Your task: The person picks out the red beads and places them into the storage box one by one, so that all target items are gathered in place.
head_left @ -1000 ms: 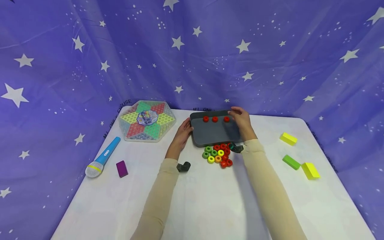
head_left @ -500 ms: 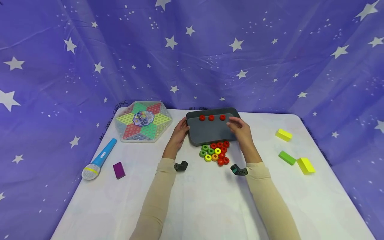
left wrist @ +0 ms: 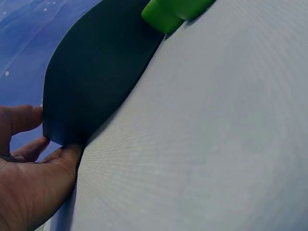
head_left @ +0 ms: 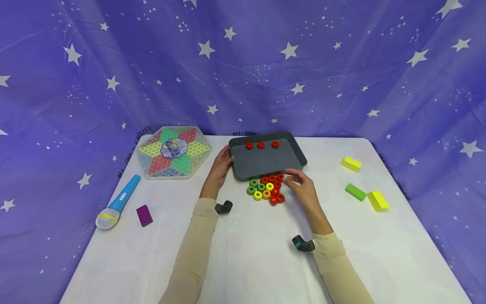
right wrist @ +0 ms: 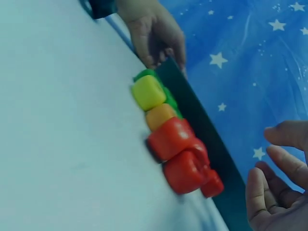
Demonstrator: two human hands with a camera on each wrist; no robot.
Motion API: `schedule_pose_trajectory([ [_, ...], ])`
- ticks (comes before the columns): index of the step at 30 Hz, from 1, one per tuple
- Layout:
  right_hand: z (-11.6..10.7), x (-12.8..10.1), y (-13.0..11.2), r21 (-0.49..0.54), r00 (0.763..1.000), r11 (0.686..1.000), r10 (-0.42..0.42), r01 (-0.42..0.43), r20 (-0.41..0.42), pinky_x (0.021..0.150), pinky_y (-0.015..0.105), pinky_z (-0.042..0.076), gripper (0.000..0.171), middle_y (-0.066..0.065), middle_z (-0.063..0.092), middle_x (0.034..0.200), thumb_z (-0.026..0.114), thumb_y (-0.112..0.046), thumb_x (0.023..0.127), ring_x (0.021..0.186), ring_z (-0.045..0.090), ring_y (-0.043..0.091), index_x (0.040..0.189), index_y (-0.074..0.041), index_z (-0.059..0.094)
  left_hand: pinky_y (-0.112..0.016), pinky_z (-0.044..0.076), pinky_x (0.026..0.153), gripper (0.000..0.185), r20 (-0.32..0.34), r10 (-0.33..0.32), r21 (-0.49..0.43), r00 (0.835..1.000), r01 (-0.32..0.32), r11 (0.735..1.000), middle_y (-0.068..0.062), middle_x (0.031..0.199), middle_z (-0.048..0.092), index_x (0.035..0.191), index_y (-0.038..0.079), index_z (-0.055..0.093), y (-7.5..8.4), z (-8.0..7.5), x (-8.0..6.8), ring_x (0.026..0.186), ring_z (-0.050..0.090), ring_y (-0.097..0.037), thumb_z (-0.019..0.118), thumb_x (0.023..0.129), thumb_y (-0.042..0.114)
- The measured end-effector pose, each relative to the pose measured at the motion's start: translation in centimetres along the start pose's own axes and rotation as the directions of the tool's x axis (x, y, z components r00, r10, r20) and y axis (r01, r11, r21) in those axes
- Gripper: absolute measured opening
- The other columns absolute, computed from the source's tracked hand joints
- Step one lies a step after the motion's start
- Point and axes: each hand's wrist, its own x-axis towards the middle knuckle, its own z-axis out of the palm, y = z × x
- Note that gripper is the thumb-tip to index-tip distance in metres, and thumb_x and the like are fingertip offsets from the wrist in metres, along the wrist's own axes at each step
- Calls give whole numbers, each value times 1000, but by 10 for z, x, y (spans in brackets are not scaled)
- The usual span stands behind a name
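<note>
A dark grey tray (head_left: 262, 160) lies toward the back of the table, with three red beads (head_left: 260, 145) in a row inside. At its left end my left hand (head_left: 219, 166) holds the tray, thumb and fingers about the corner, as the left wrist view also shows. Just in front of the tray, red, green, yellow and orange beads (head_left: 267, 194) sit in a tight cluster. Right of this cluster hovers my right hand (head_left: 303, 190), its fingers loosely bent, near the red beads (right wrist: 185, 171). Nothing shows between its fingers in the right wrist view.
Left of the tray lies a hexagonal Chinese checkers box (head_left: 174, 152). A blue toy microphone (head_left: 119, 200) and a purple block (head_left: 144, 215) are at the table's left. Yellow blocks (head_left: 378, 201) and a green block (head_left: 355, 192) lie at the right. A starry curtain (head_left: 247, 63) hangs behind.
My right hand has left the tray's right end and come toward me, down beside the bead cluster. My left hand has stayed at the tray's left end. The view has shifted slightly.
</note>
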Motion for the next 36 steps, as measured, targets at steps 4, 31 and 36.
schedule_pose_trajectory([
  [4, -1, -11, 6, -22, 1000, 999, 24, -24, 20, 84, 18, 43, 37, 11, 61, 126, 67, -17, 91, 105, 57, 11, 126, -9, 61, -35, 22, 118, 63, 4, -3, 6, 1000, 3, 1000, -7, 160, 21, 154, 13, 24, 0, -1, 2, 146, 21, -17, 45, 97, -4],
  [31, 8, -40, 27, -247, 994, 969, 26, 1, 105, 81, 25, 50, 38, 11, 67, 115, 70, -7, 85, 109, 61, 24, 122, -11, 63, -34, 22, 118, 63, 12, -3, -13, 1000, 3, 1000, -8, 160, 21, 154, 12, 23, 1, 0, 2, 146, 22, -17, 45, 97, -5],
  [36, 11, -40, 28, -291, 997, 956, 0, 24, 82, 80, 27, 51, 37, 10, 67, 112, 71, -6, 83, 106, 61, 22, 119, -11, 65, -34, 22, 118, 63, 9, 0, -13, 1000, 0, 1000, -8, 160, 22, 154, 12, 23, 1, 0, 1, 146, 23, -17, 45, 97, -5],
])
